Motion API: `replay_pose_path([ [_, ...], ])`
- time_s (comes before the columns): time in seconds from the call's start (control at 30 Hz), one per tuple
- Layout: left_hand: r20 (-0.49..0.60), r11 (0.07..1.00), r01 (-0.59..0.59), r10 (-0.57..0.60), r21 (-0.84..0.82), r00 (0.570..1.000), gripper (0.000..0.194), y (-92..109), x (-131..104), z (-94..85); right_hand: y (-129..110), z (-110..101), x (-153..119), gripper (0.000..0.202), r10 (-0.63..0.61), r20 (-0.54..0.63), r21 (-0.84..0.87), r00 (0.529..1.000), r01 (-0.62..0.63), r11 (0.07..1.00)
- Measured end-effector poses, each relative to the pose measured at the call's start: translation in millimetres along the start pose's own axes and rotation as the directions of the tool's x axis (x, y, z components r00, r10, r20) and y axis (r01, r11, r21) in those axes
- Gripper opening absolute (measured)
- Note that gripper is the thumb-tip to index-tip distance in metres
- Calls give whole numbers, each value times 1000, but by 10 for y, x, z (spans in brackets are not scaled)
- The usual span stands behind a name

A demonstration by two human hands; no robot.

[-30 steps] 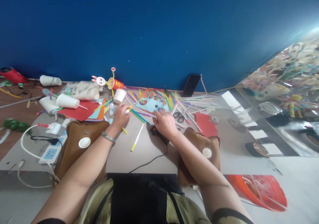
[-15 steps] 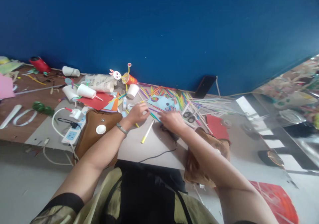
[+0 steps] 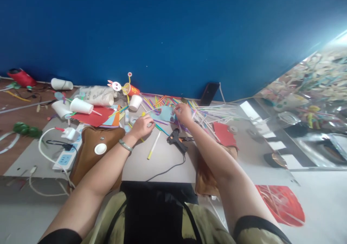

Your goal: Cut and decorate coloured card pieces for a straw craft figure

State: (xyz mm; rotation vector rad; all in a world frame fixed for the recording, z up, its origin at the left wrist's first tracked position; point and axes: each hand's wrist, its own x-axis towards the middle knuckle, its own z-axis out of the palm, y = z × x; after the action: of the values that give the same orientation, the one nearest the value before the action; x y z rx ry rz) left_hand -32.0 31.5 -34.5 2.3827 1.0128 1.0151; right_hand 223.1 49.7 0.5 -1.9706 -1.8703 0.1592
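My left hand (image 3: 142, 127) is closed in a pinch near the end of a blue and green stick (image 3: 162, 129); what sits between its fingertips is too small to make out. Farther right, my right hand (image 3: 183, 114) has its fingers bent together at the edge of a light blue paper sheet (image 3: 166, 114) with cut-out holes. A black glue gun (image 3: 176, 140) lies below that hand, its cord running toward the table's front edge. Between the hands and the front edge rests a white marker with a yellow end (image 3: 153, 146).
Colourful sticks (image 3: 217, 111) spread along the blue wall. White cups (image 3: 81, 106), red paper (image 3: 93, 116) and a power strip (image 3: 67, 154) are on the left. A dark phone (image 3: 209, 94) leans on the wall. Brown cushions (image 3: 101, 139) lie at the front edge.
The view has shifted, and most things now appear farther left. My right hand has moved away from the blue-green stick to the light blue paper, uncovering the glue gun.
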Motion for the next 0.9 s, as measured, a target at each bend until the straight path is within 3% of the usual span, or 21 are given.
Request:
replay_pose_path([
  [0.07, -107, 992, 52, -65, -119, 992, 16, -25, 15, 30, -130, -9, -89, 16, -22, -139, 292, 990, 62, 954],
  [0.17, -193, 866, 181, -299, -466, 935, 60, -45, 53, 49, -385, -47, -276, 22, -170, -189, 590, 967, 250, 767],
  [0.23, -87, 675, 230, -401, -701, 912, 83, -32, 78, 17, -539, -58, -402, 28, -296, -115, 701, 948, 288, 652],
  [0.27, -3, 569, 257, -415, -781, 910, 85, -19, 87, -14, -596, -57, -456, 30, -323, -78, 742, 943, 272, 612],
  [0.3, 87, 483, 298, -412, -823, 907, 83, -3, 93, -52, -636, -54, -502, 32, -336, -54, 776, 940, 251, 579],
  [0.37, 207, 396, 363, -383, -844, 900, 69, 33, 94, -128, -659, -50, -567, 33, -336, -39, 818, 941, 223, 531],
  [0.5, 278, 414, 383, -292, -826, 915, 67, 79, 65, -182, -547, -99, -636, 36, -359, -44, 797, 932, 249, 550],
  [0.6, 338, 471, 420, -251, -776, 907, 80, 86, 40, -120, -441, -169, -692, 34, -460, -20, 807, 888, 286, 517],
  [0.67, 367, 455, 452, -266, -767, 891, 82, 85, 28, -70, -381, -207, -737, 30, -516, -5, 822, 857, 297, 486],
  [0.73, 397, 420, 485, -283, -767, 873, 72, 75, 23, -41, -309, -244, -774, 27, -517, 19, 787, 856, 306, 536],
  [0.8, 390, 405, 496, -318, -768, 864, 55, 51, 27, -33, -196, -305, -784, 24, -475, 74, 671, 877, 308, 674],
  [0.9, 285, 410, 482, -453, -774, 845, 43, -14, 48, -29, 101, -488, -735, 22, -259, 217, 278, 941, 195, 941],
])
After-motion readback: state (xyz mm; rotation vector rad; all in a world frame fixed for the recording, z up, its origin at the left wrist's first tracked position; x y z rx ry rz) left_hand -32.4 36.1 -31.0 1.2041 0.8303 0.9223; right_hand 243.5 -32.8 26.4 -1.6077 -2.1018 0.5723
